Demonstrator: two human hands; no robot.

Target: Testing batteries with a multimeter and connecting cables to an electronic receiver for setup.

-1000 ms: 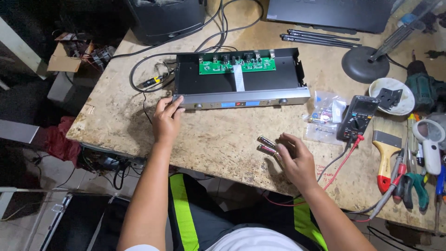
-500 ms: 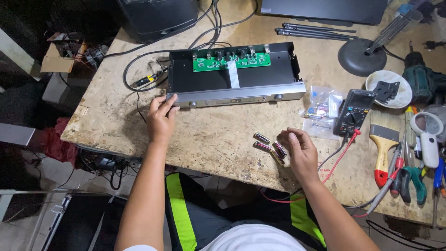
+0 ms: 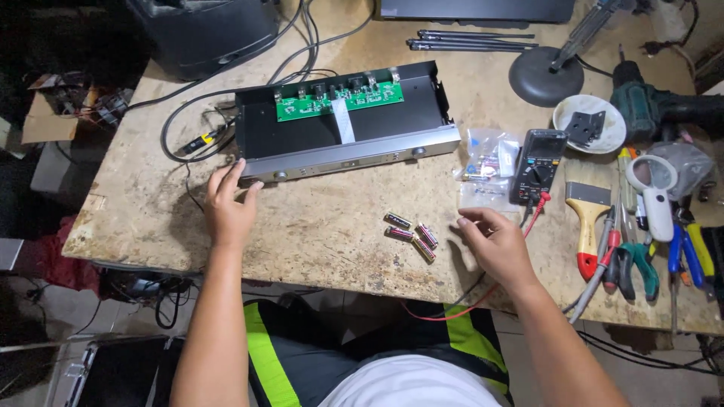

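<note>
An opened black device chassis [image 3: 347, 132] with a green circuit board [image 3: 339, 99] inside lies on the worn wooden table [image 3: 317, 226]. My left hand [image 3: 230, 207] rests on the table with its fingertips touching the chassis's front left corner. Several small batteries [image 3: 411, 234] lie loose on the table in front of the chassis. My right hand [image 3: 498, 245] hovers just right of them, fingers loosely curled, holding nothing.
A black multimeter [image 3: 537, 166] with a red lead and small plastic bags [image 3: 486, 162] lie right of the chassis. A paintbrush [image 3: 587, 226], pliers, screwdrivers and a magnifier crowd the right edge. A lamp base [image 3: 544, 75], bowl and drill sit behind. Cables run at back left.
My right hand has let the batteries go onto the table and drawn slightly right. My left hand stays at the chassis corner.
</note>
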